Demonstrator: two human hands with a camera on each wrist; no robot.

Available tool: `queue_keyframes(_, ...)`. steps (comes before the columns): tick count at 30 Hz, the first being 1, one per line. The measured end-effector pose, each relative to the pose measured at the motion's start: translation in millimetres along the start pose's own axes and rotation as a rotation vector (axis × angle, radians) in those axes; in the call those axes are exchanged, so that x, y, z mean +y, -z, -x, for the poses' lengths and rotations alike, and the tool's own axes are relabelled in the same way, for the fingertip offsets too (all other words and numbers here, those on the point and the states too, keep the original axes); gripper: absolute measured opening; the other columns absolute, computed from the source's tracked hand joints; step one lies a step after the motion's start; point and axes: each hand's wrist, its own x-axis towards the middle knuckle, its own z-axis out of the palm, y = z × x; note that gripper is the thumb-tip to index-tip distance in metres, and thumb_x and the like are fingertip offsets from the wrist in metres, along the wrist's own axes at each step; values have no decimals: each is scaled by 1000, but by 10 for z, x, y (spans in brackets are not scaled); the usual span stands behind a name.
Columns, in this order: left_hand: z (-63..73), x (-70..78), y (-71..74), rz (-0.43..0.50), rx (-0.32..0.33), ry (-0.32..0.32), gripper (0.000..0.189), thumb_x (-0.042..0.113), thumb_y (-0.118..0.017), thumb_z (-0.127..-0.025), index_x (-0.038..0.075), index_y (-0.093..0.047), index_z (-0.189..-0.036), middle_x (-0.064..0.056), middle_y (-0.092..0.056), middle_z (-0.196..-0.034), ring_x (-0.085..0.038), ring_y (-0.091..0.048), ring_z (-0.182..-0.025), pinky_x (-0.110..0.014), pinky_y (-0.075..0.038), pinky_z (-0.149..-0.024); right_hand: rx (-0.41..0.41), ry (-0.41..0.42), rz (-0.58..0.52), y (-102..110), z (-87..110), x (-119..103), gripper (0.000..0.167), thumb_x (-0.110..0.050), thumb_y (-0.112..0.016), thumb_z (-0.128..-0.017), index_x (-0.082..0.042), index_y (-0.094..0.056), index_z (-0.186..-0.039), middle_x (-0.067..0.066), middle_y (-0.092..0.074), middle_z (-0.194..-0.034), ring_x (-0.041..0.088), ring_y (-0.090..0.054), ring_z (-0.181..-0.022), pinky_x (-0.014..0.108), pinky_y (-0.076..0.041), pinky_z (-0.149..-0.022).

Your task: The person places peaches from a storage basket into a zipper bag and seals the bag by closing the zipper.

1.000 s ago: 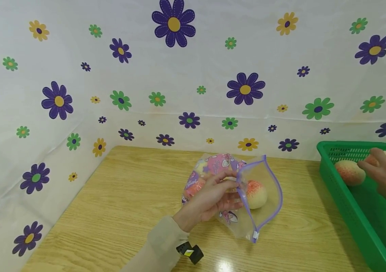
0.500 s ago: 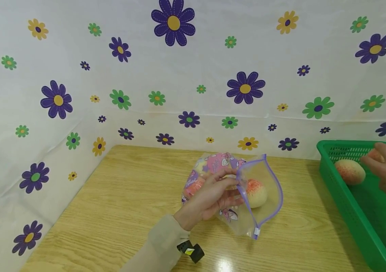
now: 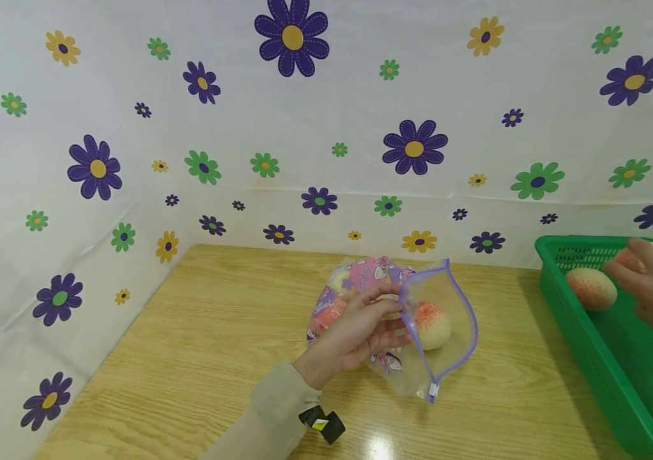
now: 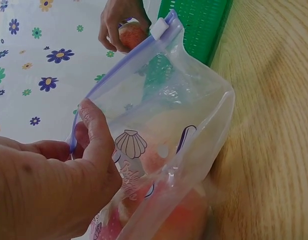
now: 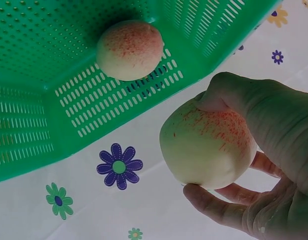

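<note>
- Pink script is printed on the zip bag (image 3: pixel 381 275), left of the green basket (image 3: pixel 591 370); it is too blurred to read.
- Only the left wrist view shows clearly the bag's outlined shell (image 4: pixel 130 143), near similar lettering.
- The left hand (image 3: pixel 355 332), left of the basket, pinches the purple zip edge between thumb and fingers; the mouth gapes toward the basket.
- The bag is clear, crinkled film, with a peach (image 3: pixel 432 326) inside near the mouth.
- The right hand (image 5: pixel 279 120), over the basket's far end in the head view, grips a held peach (image 5: pixel 206 145) between thumb and fingertips.
- The right wrist view bares its round, pale, red-speckled skin, largely covered in the head view.
- Another speckled peach (image 5: pixel 130 50) rests inside the basket, whose plastic walls have slots and round holes.
</note>
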Motion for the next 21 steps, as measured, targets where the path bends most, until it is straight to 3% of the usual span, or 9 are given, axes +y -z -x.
queue_keyframes(3,4,2,-1,1,2,-1,19,8,-54,-103,15,-58,-120,-2,-64,-102,-14,-66,-82,-26,-64,-70,14,17,18,14,-18,-17,50,17,-72,-49,-4,-60,-93,31,-51,-105,46,-51,-91,62,-46,-73)
queue_keyframes(10,6,2,-2,17,-2,1,16,8,-53,-104,17,-57,-117,-2,-64,-103,-13,-65,-82,-25,-64,-70,106,43,-37,-5,-25,-74,38,23,-57,-63,-4,-57,-91,31,-49,-104,45,-48,-95,68,-44,-81)
queue_keyframes(16,4,-4,5,14,-4,2,17,9,-53,-104,16,-58,-118,-3,-63,-102,-14,-65,-84,-25,-64,-71,121,50,-56,31,-40,-133,43,26,-59,-61,-3,-56,-92,32,-49,-105,48,-48,-92,71,-43,-83)
queue_keyframes(21,6,-5,8,17,-9,-1,17,8,-53,-104,16,-57,-118,-2,-63,-101,-13,-65,-83,-25,-64,-70,121,14,-61,82,-54,-205,48,27,-64,-56,-5,-60,-92,31,-50,-108,57,-49,-92,73,-45,-80)
